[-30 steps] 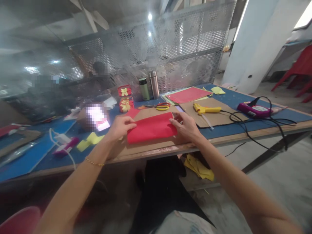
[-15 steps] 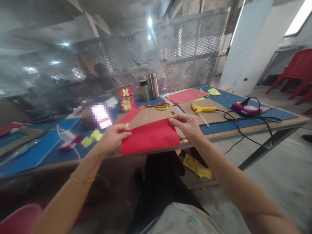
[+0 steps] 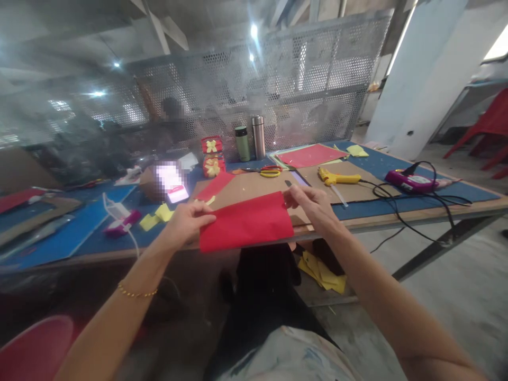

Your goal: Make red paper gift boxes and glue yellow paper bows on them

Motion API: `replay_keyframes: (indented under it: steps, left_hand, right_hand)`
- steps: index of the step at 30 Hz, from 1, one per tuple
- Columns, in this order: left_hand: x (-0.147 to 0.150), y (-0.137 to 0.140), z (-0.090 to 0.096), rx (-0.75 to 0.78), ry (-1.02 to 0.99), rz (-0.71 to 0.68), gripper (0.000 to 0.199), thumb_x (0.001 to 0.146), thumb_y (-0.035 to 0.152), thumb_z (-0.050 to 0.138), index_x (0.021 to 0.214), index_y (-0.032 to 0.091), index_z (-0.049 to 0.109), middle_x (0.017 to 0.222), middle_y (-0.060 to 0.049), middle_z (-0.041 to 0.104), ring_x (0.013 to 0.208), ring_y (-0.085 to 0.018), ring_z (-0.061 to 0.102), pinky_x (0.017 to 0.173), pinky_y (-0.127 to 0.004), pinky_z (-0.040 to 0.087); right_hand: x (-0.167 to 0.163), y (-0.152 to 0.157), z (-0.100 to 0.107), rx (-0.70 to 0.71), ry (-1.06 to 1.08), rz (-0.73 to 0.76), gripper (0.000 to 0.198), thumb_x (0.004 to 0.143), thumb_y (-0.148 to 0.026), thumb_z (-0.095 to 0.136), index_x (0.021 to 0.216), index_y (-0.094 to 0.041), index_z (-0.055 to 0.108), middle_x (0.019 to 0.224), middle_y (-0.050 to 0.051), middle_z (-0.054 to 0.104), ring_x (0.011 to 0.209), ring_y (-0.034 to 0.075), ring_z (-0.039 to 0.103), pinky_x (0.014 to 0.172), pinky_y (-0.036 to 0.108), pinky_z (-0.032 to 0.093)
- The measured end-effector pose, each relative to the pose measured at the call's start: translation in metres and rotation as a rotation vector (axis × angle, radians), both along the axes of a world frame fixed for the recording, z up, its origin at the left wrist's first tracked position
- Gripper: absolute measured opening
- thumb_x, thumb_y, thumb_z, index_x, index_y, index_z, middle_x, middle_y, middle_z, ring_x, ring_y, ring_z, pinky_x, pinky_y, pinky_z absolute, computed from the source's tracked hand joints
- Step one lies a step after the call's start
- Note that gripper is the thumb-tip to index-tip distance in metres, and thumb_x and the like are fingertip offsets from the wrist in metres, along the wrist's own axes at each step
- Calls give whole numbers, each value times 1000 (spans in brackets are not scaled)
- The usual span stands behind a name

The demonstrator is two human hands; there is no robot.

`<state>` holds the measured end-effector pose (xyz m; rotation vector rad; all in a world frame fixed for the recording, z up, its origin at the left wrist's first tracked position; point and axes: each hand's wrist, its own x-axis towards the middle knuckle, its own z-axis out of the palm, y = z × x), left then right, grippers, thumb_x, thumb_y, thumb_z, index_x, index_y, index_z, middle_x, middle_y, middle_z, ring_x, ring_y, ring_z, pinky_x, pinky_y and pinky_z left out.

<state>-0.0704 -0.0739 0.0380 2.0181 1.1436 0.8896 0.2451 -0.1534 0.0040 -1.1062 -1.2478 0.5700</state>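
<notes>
A sheet of red paper (image 3: 246, 222) is held up at the near edge of the table, its lower edge hanging toward my lap. My left hand (image 3: 189, 221) pinches its upper left corner between thumb and fingers. At the upper right corner, my right hand (image 3: 308, 203) has its thumb and fingers closed on the paper's edge. Just behind the sheet lies a brown cardboard piece (image 3: 254, 185) with a red strip (image 3: 217, 188) on it. Scissors with yellow and red handles (image 3: 270, 171) rest beyond the sheet.
A yellow glue gun (image 3: 339, 177) lies at the right, its cord running toward a purple power strip (image 3: 413, 181). Two flasks (image 3: 259, 138) and small red boxes with yellow bows (image 3: 212, 159) stand at the back. A lit phone (image 3: 174, 185) leans at the left, near yellow paper pieces (image 3: 156, 217).
The view has turned slightly left, so the tabletop things appear farther right. My right hand's fingers have shifted at the paper's upper right corner; my left hand keeps its pinch.
</notes>
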Motion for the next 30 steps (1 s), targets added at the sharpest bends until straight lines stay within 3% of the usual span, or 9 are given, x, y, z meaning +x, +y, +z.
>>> replay_keyframes:
  steps: [2,6,12,15,20,30]
  left_hand:
    - [1,0,-2,-2,10,-16,20,72,39,79,72,20,75,77,-5,71,71,-17,63,63,-29,52]
    - [4,-3,-3,-72,-28,-8,23,71,39,83,74,19,74,77,-5,73,70,-19,67,62,-30,53]
    - [13,-23,-10,-359,-376,37,52,66,40,90,111,20,72,83,-4,77,75,-20,73,67,-32,58]
    - [19,-31,-17,-439,-525,46,50,64,38,90,107,19,72,90,-7,78,77,-20,73,70,-33,59]
    - [25,-38,-25,-353,-504,103,31,71,45,83,85,21,71,77,-5,74,73,-18,69,67,-33,56]
    - [29,-44,-25,-246,-506,134,25,73,43,79,74,22,67,73,-1,68,68,-14,61,64,-31,51]
  right_hand:
    - [-4,-2,1,-105,-19,116,56,73,-76,75,74,-20,74,69,3,70,69,19,66,63,30,53]
    - [-15,-2,-2,-252,164,280,56,56,-69,89,76,-19,76,71,4,74,63,19,67,54,30,53]
    - [-15,0,-13,-207,212,87,51,53,-65,92,69,-20,74,65,3,72,57,18,64,49,29,52]
    - [-12,0,-20,-211,212,34,50,53,-66,92,69,-21,74,64,3,72,55,20,66,45,30,52]
    - [-10,-3,-25,-255,252,52,51,49,-66,93,69,-22,75,64,3,73,49,19,64,40,30,53]
    - [-6,-5,-36,-263,280,2,50,50,-65,94,72,-24,77,62,2,72,43,18,63,35,30,55]
